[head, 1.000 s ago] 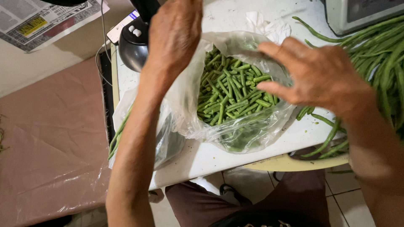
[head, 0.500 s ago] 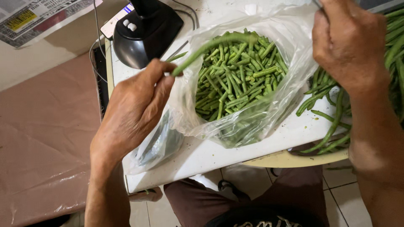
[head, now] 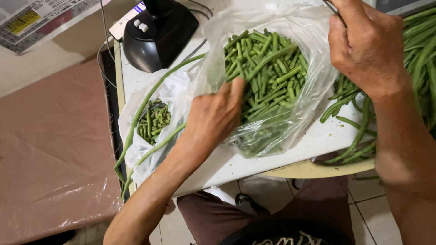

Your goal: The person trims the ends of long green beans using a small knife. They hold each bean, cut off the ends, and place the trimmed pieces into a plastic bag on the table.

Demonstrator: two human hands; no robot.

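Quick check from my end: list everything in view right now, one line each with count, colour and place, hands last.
big bag: one, clear plastic, centre of the table, full of cut beans
cut beans: many, green, inside the big bag
small bag: one, clear plastic, left edge of the table, holding a few cut green pieces
long beans: two or so, green, lying across the small bag
bean pile: many, green, uncut, right side of the table
table: one, white top
black device: one, black with white buttons, top left of the table
newspaper: one, top left corner
sheet: one, pinkish brown, left of the table
left hand: on the big bag's near side
right hand: at the big bag's upper right rim
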